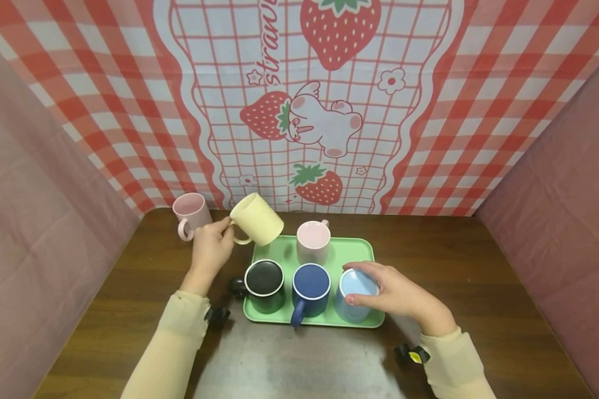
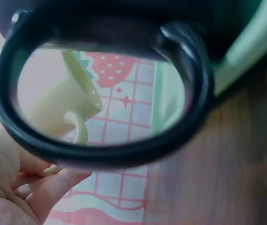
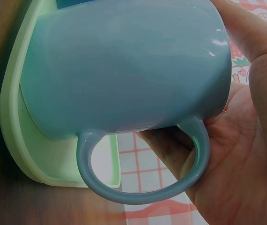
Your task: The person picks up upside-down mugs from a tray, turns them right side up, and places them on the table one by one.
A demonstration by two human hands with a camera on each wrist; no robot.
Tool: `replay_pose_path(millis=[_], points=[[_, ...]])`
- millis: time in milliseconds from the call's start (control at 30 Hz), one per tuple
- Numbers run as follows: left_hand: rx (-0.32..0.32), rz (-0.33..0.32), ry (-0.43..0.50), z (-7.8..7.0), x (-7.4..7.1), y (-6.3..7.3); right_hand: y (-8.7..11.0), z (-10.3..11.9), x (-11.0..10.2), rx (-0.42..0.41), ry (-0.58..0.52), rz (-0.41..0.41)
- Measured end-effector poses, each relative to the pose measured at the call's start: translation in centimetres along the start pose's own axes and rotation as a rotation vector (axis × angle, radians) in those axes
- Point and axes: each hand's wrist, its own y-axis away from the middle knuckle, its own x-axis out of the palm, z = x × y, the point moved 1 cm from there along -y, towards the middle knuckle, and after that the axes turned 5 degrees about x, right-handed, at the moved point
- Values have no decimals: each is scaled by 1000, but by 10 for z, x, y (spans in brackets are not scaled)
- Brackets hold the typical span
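1. Left hand (image 1: 211,251) pinches the pale-yellow mug (image 1: 257,220) by its handle; the mug tilts right of the fingertips, near the green tray's (image 1: 351,249) far-left corner;
2. Right hand (image 1: 399,291) grips the light-blue mug (image 1: 354,308) at its rim, thumb opposite fingers; it's on the tray.

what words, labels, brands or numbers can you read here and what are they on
"straw", sideways on the strawberry-print cloth; the next letter is cut off at the top edge
Yellow mark on the right wrist's black device: too small to read
No lettering visible on the mugs or tray
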Motion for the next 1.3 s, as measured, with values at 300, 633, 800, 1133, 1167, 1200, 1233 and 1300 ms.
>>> replay_pose_path(millis=[300,633,800,1133,1167,1200,1233,1300], points=[[-488,35,559,-17,1,-2,1,0,0,4,-2,-4],[-696,5,876,-38,8,-3,0,1,0,4,5,1],[-741,9,974,-51,9,-4,1,2,-1,10,21,3],[-825,12,1093,-69,15,-7,4,15,-8,-10,143,-34],[-827,13,1100,-71,16,-8,4,17,-10,-14,158,-41],[-831,13,1109,-73,17,-9,2,18,-11,-18,172,-49],[-837,15,1117,-75,18,-9,0,19,-13,-17,178,-59],[-852,15,1137,-79,20,-10,-5,22,-17,-6,185,-95]])
